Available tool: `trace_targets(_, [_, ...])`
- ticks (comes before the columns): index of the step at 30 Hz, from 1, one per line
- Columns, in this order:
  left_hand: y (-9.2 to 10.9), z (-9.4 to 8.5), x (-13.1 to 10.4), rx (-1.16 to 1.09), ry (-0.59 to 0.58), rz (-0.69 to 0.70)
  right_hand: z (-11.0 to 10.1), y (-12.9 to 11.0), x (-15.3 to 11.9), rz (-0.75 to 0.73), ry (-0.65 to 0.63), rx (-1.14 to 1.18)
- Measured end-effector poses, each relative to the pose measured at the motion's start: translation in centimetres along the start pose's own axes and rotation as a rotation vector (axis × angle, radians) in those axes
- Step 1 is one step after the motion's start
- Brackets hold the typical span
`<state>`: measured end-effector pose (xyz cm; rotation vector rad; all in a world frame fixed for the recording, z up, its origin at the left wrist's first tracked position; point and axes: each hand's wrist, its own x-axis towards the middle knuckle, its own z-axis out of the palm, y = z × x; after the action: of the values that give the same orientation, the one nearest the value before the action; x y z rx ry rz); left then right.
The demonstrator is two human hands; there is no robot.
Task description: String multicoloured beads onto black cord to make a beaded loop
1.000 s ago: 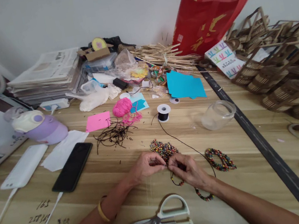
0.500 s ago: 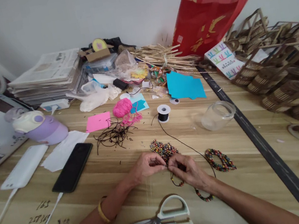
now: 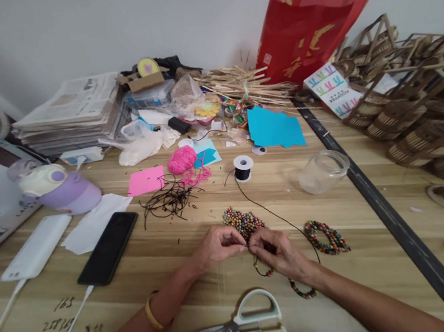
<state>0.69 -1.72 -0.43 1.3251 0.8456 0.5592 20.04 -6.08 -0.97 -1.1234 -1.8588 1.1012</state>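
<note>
My left hand (image 3: 222, 244) and my right hand (image 3: 277, 249) meet fingertip to fingertip just in front of a pile of colourful beads (image 3: 238, 221). Both pinch the black cord, whose exact end between the fingers is too small to make out. From under my right hand hangs a loop of cord with a few beads (image 3: 269, 272), and a beaded strand (image 3: 303, 291) curves below the wrist. The cord (image 3: 273, 212) runs back to a white spool (image 3: 243, 168). Finished-looking bead loops (image 3: 327, 237) lie to the right of my right hand.
Scissors (image 3: 237, 329) lie near the front edge. To the left are a phone (image 3: 108, 249) and a white power bank (image 3: 36, 247). Black cord scraps (image 3: 170, 198), pink yarn (image 3: 181, 160) and a glass jar (image 3: 323, 172) lie farther back. Woven baskets (image 3: 412, 121) stand right.
</note>
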Motion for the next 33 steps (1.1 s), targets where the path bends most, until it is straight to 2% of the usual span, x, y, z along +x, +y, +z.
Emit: trace_targets(33, [0.05,0.14,-0.04,0.016,-0.009,0.013,-0.1,0.19,0.01,-0.039,-0.023,-0.017])
